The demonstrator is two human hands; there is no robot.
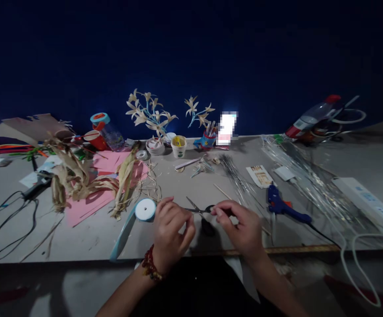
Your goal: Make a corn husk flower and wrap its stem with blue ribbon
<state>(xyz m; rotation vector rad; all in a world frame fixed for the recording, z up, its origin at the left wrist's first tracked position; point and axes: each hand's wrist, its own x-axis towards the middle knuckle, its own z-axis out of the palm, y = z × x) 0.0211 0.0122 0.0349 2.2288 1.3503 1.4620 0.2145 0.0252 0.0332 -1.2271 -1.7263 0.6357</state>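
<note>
My left hand (pixel 174 226) is closed over the table's front part, thumb and index finger pressed together; whatever is between them is too small or hidden to name. A beaded bracelet (pixel 151 264) circles that wrist. To its left, a roll of light blue tape (pixel 145 210) lies flat with a loose strip trailing to the table edge. My right hand (pixel 242 226) is also closed in a pinch, its fingertips overlapping one black ring of the scissors (pixel 198 211); I cannot tell whether they touch. The scissors lie between my hands with their blades apart.
Dried corn husks (pixel 75 176) lie on pink paper (pixel 90 207) at left. Husk flowers (pixel 148 112) stand at the back near a white cup (pixel 179 149). At right are thin wires (pixel 236 176), a blue glue gun (pixel 284 206), a power strip (pixel 365 200) and a tilted bottle (pixel 312 119).
</note>
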